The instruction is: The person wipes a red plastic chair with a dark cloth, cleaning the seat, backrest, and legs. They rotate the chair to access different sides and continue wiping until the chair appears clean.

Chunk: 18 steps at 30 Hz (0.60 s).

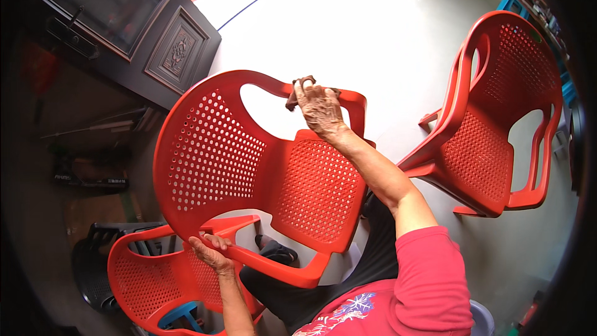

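A red plastic armchair (277, 149) with a perforated back and a woven-pattern seat is held tilted in front of me, across my legs. My left hand (214, 254) is closed round its near armrest, where the arm meets the back. On the far armrest, my right hand (320, 111) presses a brown cloth (293, 101); its fingers are bent over the cloth and the rail. Part of the cloth is hidden under the palm.
Another red armchair (479, 149) stands at the right, and a third (149, 286) at the lower left, with a blue stool (180, 314) by it. A dark door (149, 31) with a carved panel stands at the upper left. A dark box (90, 171) lies below it.
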Motion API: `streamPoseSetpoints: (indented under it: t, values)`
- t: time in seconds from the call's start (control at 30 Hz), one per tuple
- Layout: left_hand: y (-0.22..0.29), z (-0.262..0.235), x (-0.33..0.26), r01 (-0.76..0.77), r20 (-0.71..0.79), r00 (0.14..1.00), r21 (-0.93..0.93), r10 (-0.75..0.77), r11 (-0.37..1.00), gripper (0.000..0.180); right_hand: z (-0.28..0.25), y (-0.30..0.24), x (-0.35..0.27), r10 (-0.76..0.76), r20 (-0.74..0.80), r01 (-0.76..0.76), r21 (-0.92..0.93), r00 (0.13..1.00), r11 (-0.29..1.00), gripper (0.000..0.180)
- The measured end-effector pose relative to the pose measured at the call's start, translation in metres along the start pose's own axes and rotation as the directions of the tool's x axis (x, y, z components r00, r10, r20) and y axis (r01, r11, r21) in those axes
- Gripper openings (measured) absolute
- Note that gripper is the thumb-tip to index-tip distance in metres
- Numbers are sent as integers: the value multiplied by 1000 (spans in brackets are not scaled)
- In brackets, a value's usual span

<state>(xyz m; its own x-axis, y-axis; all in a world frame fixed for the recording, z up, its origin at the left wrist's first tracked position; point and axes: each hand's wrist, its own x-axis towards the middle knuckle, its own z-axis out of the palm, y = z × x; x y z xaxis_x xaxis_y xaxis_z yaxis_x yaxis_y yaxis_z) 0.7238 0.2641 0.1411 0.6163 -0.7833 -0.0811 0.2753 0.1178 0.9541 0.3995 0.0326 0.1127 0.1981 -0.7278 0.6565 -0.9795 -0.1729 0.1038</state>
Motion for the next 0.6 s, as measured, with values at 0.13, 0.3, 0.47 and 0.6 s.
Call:
streamPoseSetpoints:
  t: [0.13, 0.3, 0.47, 0.6]
  values:
    - [-2, 0, 2, 3, 29, 1000, -11, -2, 1000, 49, -26, 39, -27, 165, 50, -169, 93, 985, 981, 54]
    - [-5, -7, 6, -10, 42, 999, -20, 10, 1000, 50, -26, 62, -60, 418, -21, -405, 207, 908, 890, 58]
    - [2, -2, 1, -11, 19, 1000, 52, 11, 999, 55, 0, 94, -120, 525, 575, -757, 289, 627, 586, 60]
    - [-4, -7, 11, 30, 53, 998, 54, -33, 998, 57, 50, 112, -180, 264, 941, -963, 247, 213, -104, 34]
